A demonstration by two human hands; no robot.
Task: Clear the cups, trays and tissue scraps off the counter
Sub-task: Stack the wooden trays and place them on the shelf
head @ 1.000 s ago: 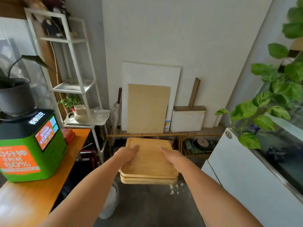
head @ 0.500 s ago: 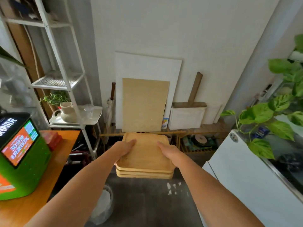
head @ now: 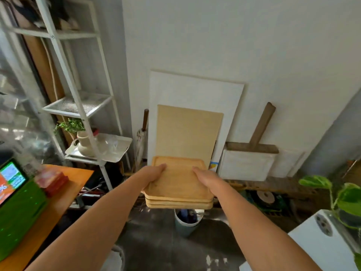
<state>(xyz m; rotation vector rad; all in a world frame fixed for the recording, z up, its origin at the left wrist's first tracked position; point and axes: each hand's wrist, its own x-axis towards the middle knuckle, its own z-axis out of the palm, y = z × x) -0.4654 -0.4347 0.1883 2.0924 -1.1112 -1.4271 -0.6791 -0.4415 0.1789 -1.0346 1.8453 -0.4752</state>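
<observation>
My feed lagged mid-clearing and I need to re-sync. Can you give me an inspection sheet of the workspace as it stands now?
Surface: orange counter at left, only partly in view.
Job's things: stack of three wooden trays held in the air, off the counter; no cups seen.
Clutter: green machine and red box on the counter; white scraps on the floor.
Grippers: left hand and right hand grip the stack's sides, thumbs on top.
Cables: nothing seen.
Surroundings: white shelf unit, tan board leaning on the wall, bucket on the floor below the trays, leafy plant at right.
</observation>
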